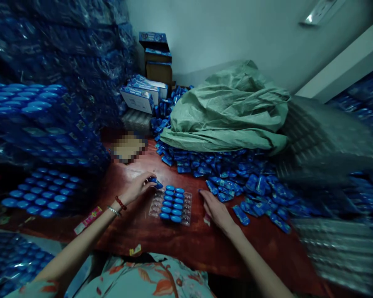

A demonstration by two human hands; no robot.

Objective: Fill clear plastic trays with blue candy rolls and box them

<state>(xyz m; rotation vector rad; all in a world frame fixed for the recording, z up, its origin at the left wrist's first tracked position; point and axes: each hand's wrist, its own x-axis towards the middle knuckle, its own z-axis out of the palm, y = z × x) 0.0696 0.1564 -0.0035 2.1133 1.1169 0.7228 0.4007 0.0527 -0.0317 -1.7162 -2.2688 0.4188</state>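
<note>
A clear plastic tray [187, 209] lies on the red-brown table, with two columns of blue capsule-shaped pieces [173, 205] down its middle. Left of its far corner, my left hand [140, 186] pinches a small blue packet [156, 182] just above the table. My right hand [215, 209] is to the right of the tray, fingers close together near a small blue item at the fingertips; whether it grips that item is unclear. Many loose blue packets [225, 186] lie in a heap beyond and beside my right hand.
A green cloth sack [230, 111] rests behind the heap. Filled blue trays are stacked at left [40, 192]. Clear trays [338, 248] stand at right. Boxes [138, 99], a blurred-out flat tan item [128, 148] and a pink wrapper [88, 220] are also on the table.
</note>
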